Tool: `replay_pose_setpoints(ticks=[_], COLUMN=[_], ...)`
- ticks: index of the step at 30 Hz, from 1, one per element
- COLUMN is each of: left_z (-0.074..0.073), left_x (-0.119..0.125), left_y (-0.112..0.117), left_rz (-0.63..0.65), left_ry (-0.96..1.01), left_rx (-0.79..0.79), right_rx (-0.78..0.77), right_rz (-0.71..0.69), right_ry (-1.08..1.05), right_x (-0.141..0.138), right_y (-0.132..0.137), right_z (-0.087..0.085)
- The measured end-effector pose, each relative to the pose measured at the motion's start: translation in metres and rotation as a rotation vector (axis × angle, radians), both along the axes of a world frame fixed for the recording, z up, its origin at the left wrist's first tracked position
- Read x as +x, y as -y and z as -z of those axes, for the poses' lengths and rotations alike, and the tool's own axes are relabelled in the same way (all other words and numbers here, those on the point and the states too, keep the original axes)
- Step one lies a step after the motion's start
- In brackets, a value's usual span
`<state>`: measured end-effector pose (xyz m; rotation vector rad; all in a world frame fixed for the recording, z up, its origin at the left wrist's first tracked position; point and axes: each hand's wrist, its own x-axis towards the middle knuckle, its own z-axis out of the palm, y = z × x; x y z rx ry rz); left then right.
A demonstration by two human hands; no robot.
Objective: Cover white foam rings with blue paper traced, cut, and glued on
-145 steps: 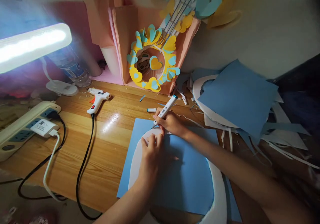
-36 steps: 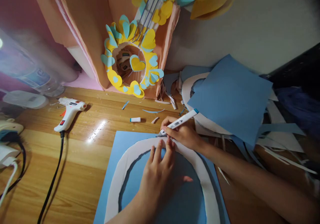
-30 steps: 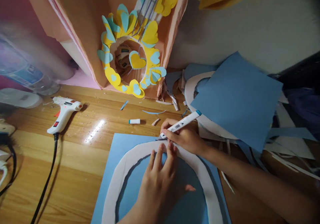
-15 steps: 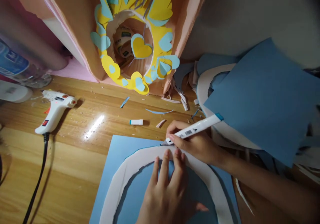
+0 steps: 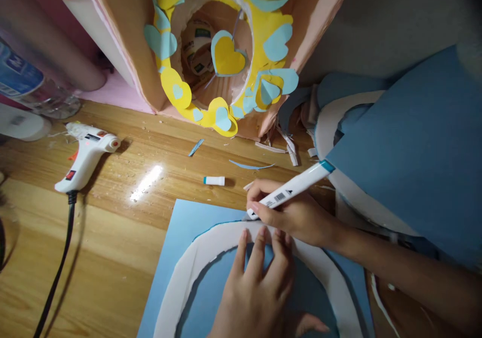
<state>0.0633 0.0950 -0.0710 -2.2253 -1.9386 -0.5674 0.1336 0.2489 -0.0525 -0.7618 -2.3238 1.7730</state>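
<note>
In my right hand (image 5: 293, 212) is a white marker (image 5: 297, 185) with a teal end, held in a closed grip and slanted. Its tip touches the blue sheet (image 5: 176, 227) at the outer top edge of a white ring (image 5: 181, 272), which lies flat on that sheet. A thin teal line follows the ring's upper left edge. My left hand (image 5: 259, 283) lies open, fingertips spread and pressing on the ring's top part. The lower part of the ring is out of view.
A small teal-and-white cap (image 5: 214, 181) lies beyond the sheet among paper scraps. At left is a white glue gun (image 5: 88, 152) with a black cord. Behind stands a pink box (image 5: 320, 26) with a yellow heart-covered ring (image 5: 175, 89). More blue sheets (image 5: 414, 142) cover another white ring at right.
The view has shifted, so most things sit further right. The marker stands slightly steeper, and its tip is a little further left along the ring's edge. My left hand keeps pressing.
</note>
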Motion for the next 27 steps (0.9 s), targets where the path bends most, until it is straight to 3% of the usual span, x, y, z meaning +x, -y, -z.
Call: replay_pose_setpoints(ticks=[7, 13, 21, 27], left_z=[-0.003, -0.005, -0.012, -0.013], left_x=[-0.002, -0.002, -0.006, -0.006], left_y=[0.001, 0.001, -0.003, -0.002], left_rz=[0.027, 0.027, 0.061, 0.069], left_ry=[-0.046, -0.061, -0.087, -0.068], left_rx=[-0.056, -0.072, -0.092, -0.118], right_rx=[0.076, 0.157, 0.13, 0.257], right_rz=[0.048, 0.113, 0.132, 0.19], right_ry=[-0.017, 0.09, 0.031, 0.108], right_x=[0.01, 0.032, 0.049, 0.065], right_y=[-0.007, -0.011, -0.012, -0.002], right_z=[-0.007, -0.002, -0.005, -0.007])
